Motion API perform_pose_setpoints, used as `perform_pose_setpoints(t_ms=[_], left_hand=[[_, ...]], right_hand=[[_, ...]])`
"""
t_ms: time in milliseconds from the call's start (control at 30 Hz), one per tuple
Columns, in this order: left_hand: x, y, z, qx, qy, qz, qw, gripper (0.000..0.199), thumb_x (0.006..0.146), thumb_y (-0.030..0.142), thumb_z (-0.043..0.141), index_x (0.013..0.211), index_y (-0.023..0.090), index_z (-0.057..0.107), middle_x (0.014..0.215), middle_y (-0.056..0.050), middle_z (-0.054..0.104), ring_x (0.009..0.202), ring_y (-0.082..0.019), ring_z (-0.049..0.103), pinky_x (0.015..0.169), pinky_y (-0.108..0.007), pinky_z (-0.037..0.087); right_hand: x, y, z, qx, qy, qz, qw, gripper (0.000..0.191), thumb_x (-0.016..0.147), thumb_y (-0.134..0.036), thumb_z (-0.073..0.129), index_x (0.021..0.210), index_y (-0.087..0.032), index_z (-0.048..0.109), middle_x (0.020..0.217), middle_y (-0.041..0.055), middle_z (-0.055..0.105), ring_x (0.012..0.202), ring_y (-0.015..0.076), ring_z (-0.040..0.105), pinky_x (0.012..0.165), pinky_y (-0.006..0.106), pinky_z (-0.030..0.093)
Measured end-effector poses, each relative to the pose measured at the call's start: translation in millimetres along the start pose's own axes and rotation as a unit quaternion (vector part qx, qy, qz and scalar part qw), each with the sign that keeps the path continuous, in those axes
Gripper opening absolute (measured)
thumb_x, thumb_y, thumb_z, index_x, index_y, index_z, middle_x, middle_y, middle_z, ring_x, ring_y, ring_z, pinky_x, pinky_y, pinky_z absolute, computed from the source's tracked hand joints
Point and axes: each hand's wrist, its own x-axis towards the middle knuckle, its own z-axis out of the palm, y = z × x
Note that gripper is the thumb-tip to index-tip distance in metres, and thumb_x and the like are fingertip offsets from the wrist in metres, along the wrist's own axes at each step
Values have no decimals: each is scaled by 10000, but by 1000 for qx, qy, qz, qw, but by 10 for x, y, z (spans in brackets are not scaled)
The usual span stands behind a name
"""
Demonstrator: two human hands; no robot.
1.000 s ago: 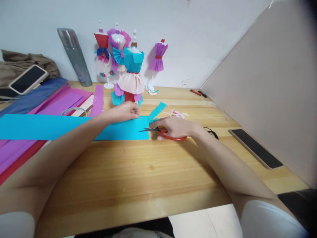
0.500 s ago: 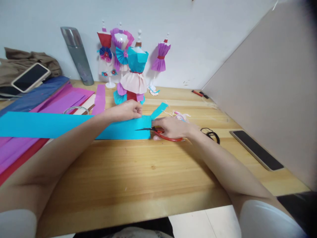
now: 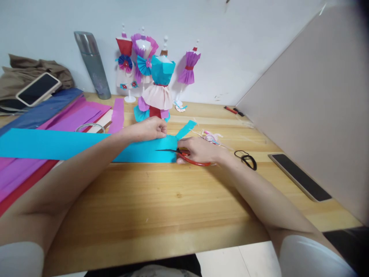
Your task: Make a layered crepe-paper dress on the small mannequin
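A long turquoise strip of crepe-like paper (image 3: 144, 152) runs across the table from the left, under my left forearm. My left hand (image 3: 152, 129) is closed, its fingers pinching the upper edge of the strip near the right end. In my right hand (image 3: 198, 149) are red-handled scissors (image 3: 191, 159), their dark blades pointing left over the strip's right end. Whether the paper lies between the blades is hard to make out. A narrow turquoise piece (image 3: 186, 129) sticks up beyond the strip's corner, just above my right fingers.
Several small dress forms in paper outfits (image 3: 163, 73) stand by the wall, beside a grey flask (image 3: 95, 71). Coloured paper sheets (image 3: 29, 173) and a phone (image 3: 39, 89) lie left. Thread scraps (image 3: 211, 136), a black hair tie (image 3: 249, 159) and another phone (image 3: 300, 177) lie right.
The scissors and my right hand have shifted slightly left over the strip's end. My left hand keeps its place on the paper. The whole view has moved a little.
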Motion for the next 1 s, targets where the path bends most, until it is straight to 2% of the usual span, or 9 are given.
perform_pose_setpoints(t_ms=[200,467,733,900,1000], left_hand=[[6,-6,0,5,3,1,1000,65,740,216,562,683,185,557,676,7,571,666,-150,525,615,-257,387],[-1,22,-13,17,-6,-6,1000,73,755,202,544,687,176,553,696,1,576,687,-144,537,617,-243,386],[1,14,-8,28,-12,-4,1000,69,747,224,543,717,171,576,719,-7,600,702,-151,553,625,-244,403],[-16,-40,-56,42,-56,0,998,205,800,347,576,867,166,645,824,-18,660,774,-159,597,661,-237,416],[-27,-111,-119,65,-95,4,993,194,761,361,619,786,169,615,768,-4,615,720,-150,556,629,-244,382]], right_hand=[[14,8,12,-6,7,4,1000,280,900,-462,668,852,-186,675,874,74,728,788,216,654,700,288,401],[26,15,21,-13,16,5,1000,280,890,-427,686,766,-179,647,751,36,672,672,168,571,631,267,318],[20,0,17,-31,19,36,999,180,866,-356,725,811,-185,733,794,43,734,687,167,622,599,263,263],[6,-3,-2,-37,21,29,999,136,875,-274,689,784,-188,741,745,27,727,636,142,597,594,262,249],[0,30,-2,-30,24,19,999,128,867,-282,694,787,-194,742,736,20,719,641,139,594,597,257,261]])
